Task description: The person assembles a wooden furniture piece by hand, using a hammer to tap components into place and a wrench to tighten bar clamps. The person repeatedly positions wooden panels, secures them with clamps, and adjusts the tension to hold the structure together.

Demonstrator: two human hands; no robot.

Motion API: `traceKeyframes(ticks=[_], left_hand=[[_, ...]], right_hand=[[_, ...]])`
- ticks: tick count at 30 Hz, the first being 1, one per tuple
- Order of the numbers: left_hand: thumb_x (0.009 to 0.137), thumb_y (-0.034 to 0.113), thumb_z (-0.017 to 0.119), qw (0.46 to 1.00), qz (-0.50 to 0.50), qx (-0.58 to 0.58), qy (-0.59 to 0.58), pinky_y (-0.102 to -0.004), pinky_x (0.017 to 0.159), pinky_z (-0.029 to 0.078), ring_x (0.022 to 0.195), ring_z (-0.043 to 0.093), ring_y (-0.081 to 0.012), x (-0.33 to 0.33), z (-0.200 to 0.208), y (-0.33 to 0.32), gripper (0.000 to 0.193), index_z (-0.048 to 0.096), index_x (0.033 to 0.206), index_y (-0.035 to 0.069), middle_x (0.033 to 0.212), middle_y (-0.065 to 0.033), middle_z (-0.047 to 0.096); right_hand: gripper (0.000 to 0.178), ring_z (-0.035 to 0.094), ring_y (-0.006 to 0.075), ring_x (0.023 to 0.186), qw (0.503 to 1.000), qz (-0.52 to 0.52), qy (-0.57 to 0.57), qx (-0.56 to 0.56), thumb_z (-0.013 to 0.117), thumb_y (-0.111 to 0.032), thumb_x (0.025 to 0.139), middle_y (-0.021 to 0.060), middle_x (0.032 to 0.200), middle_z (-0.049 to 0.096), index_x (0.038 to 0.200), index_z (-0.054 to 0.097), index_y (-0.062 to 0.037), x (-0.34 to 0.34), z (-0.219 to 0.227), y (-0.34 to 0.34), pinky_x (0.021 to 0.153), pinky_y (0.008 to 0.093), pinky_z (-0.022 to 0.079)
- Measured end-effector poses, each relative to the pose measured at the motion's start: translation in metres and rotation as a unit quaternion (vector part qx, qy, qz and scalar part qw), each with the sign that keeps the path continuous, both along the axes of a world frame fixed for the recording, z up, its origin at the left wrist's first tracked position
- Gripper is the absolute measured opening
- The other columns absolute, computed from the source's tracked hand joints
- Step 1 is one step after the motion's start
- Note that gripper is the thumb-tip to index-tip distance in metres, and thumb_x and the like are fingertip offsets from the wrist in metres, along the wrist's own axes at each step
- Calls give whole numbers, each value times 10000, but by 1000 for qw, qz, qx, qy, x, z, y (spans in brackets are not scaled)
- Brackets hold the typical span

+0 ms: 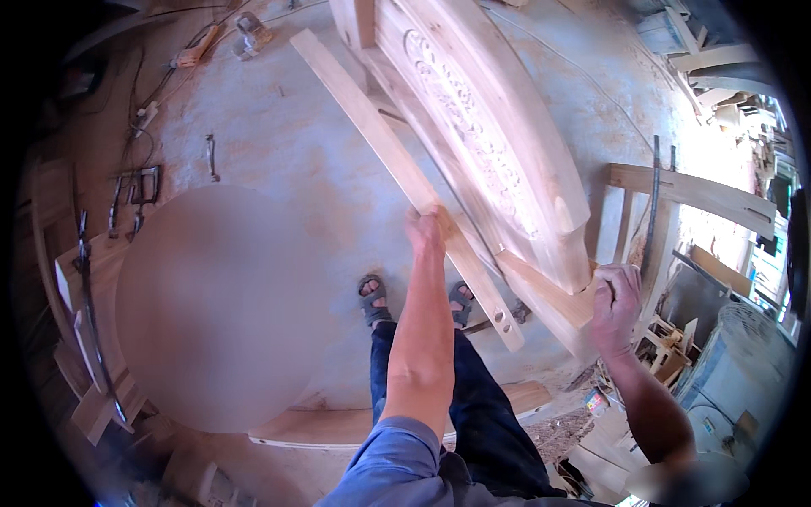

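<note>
Pale bare wood fills a workshop scene as a person in dark trousers and grey sandals stands between a long slat and a carved panel. The left hand grips the slat below its middle, fingers curled over it and pressed against the wood, a placement that probably keeps both ends of so long a piece steady. Two oval holes mark the slat's lower end, which hangs near the sandalled feet. Slanting alongside, just to the right, the panel shows its scrollwork face upward; whether the two pieces touch lower down cannot be told. The right hand is closed around the panel's near corner, seemingly to brace it, though its far fingers are hidden and how firmly they pinch cannot be told. On the dusty floor, a G-clamp and an orange power tool lie off to the left, apparently parked out of the way. A curved board rests at right.
</note>
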State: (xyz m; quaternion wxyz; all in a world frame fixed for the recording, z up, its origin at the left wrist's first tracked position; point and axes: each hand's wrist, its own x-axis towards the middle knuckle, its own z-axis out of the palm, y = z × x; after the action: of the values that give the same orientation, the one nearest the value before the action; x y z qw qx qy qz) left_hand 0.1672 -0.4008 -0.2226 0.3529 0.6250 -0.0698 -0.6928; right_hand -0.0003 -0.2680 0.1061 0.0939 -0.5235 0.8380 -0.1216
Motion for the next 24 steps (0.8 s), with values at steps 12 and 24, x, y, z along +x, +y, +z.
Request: traceKeyframes(ticks=[12,24], left_hand=[[861,81,640,903,-222,-199,-309,-402,913,517,1113,616,-267,289,-36,-148,557,443,1380,43,1207,-158,628],[974,102,557,878,-254,-349,-205,-339,921,494,1076,615,-248,40,227,43,415,489,1349,-63,1206,-176,637]], right_hand=[[139,592,321,909,999,-30,-40,-21,518,-23,836,151,942,609,932,614,4,22,-7,-10,830,394,470],[280,603,337,1003,989,-139,24,-37,593,-197,872,146,1036,629,1106,615,-45,-4,-4,12,872,456,487]])
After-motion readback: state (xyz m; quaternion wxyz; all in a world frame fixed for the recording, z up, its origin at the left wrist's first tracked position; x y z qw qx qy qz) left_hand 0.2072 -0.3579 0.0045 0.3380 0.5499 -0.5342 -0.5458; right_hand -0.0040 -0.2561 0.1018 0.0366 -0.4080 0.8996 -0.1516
